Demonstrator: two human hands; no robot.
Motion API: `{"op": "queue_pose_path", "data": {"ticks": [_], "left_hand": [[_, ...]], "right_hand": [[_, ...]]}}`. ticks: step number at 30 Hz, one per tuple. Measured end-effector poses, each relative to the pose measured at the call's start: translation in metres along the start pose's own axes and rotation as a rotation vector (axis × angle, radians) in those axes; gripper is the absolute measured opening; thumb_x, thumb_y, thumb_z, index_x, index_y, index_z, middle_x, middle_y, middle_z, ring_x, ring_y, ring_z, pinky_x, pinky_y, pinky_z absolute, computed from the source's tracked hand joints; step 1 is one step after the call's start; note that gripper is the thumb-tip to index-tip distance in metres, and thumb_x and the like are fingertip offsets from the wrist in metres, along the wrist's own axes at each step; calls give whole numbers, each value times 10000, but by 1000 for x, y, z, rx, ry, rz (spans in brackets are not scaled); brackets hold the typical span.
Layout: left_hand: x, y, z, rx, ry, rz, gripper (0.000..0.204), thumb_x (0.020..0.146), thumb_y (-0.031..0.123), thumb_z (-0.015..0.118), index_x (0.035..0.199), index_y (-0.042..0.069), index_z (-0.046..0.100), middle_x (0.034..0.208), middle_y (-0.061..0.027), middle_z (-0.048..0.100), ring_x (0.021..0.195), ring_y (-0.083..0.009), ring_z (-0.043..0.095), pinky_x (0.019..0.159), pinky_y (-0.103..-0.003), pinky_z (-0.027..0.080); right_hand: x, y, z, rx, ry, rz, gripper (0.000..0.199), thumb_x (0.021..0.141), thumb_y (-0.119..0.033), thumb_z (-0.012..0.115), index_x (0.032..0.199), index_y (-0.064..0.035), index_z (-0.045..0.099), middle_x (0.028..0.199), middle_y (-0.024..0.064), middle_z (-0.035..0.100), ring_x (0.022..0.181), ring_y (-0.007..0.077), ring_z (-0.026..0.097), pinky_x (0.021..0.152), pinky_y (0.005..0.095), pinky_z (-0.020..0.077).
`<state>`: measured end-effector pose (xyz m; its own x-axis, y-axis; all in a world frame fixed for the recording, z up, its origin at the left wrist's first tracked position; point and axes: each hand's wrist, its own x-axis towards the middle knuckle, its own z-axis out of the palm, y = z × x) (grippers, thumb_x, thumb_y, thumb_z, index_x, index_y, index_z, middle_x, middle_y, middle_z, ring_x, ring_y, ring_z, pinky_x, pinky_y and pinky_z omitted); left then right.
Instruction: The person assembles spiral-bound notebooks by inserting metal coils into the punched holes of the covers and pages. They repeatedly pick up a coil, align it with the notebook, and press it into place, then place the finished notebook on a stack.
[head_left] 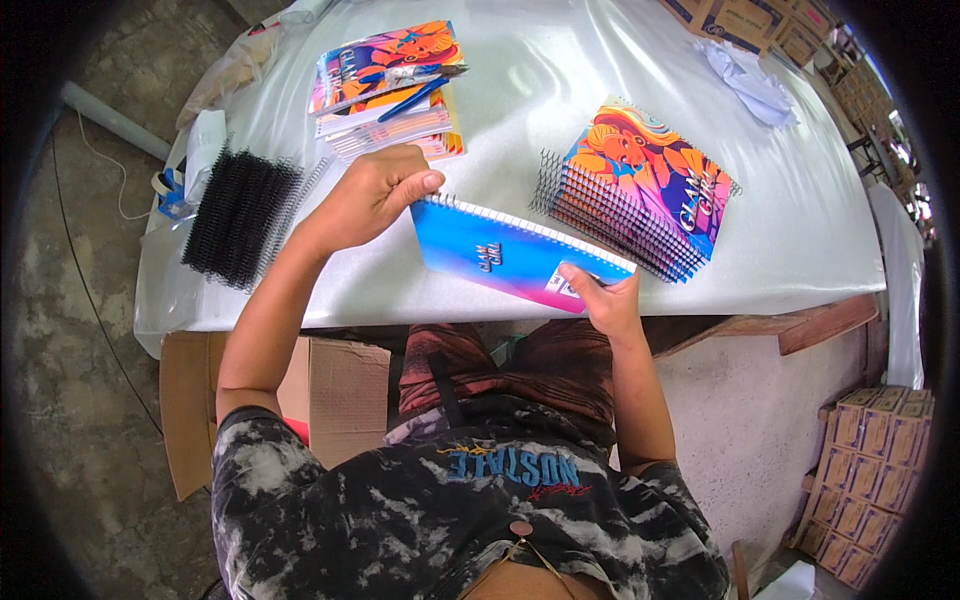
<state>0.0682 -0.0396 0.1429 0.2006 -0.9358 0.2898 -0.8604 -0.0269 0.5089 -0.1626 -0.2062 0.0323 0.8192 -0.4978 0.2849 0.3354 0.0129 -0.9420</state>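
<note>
A blue-and-pink notebook [490, 265] is held at a tilt above the table's near edge, its row of punched holes along the upper side. My right hand [612, 302] grips its right end, thumb on the cover. At the left end of the holes, my left hand [380, 195] is closed on a dark spiral coil [445, 201]; the fingers hide part of it. Beyond that hand lies a stack of colourful unbound notebooks [385, 65] with blue-handled pliers [415, 95] on top. To the right rests a pile of coil-bound notebooks [640, 185].
A heap of black spiral coils [240, 220] lies at the table's left, near a blue tape dispenser [170, 192]. Crumpled white paper [748, 82] and cartons [745, 20] are at the far right. An open cardboard box [345, 385] stands below the front edge; stacked boxes [870, 480] stand lower right.
</note>
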Motion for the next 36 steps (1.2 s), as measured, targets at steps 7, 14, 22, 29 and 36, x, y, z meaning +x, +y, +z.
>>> {"op": "queue_pose_path", "data": {"ticks": [7, 14, 22, 29, 36], "left_hand": [[6, 0, 24, 405, 333, 75, 226, 757, 182, 685, 633, 32, 571, 633, -68, 549, 558, -221, 517, 541, -341, 405], [12, 9, 16, 531, 628, 210, 497, 790, 476, 579, 1041, 47, 587, 1087, -170, 563, 977, -295, 518, 847, -407, 358], [-71, -34, 107, 480, 369, 269, 1238, 613, 862, 340, 1379, -80, 94, 1424, -316, 87, 1332, -447, 76, 1022, -610, 0], [-84, -62, 22, 438, 717, 232, 1232, 638, 835, 389, 1367, -107, 76, 1432, -298, 55, 1330, -422, 24, 1058, -540, -25], [-84, -3, 102, 486, 433, 499, 1181, 662, 827, 362, 1366, -93, 136, 1432, -312, -6, 1309, -501, 55, 1014, -611, -54]], "right_hand": [[-2, -4, 8, -75, -15, -7, 220, 811, 6, 604, 1027, 52, 612, 835, 45, 632, 718, 74, 546, 659, 217, 457], [-3, -10, 10, -193, -56, -66, 226, 817, 7, 576, 1036, 46, 620, 849, 78, 652, 709, 104, 587, 656, 228, 473], [-7, -9, 18, -447, -126, -447, 269, 767, -33, 585, 1021, 52, 614, 1019, 195, 633, 943, 289, 635, 819, 331, 497], [-2, -15, 28, -301, -318, -591, 281, 764, -89, 611, 1006, 54, 617, 1008, 202, 633, 943, 305, 633, 810, 339, 501], [-6, -13, 16, -367, -185, -548, 245, 843, -116, 552, 985, 71, 623, 965, 212, 644, 895, 313, 647, 782, 353, 515]]}}
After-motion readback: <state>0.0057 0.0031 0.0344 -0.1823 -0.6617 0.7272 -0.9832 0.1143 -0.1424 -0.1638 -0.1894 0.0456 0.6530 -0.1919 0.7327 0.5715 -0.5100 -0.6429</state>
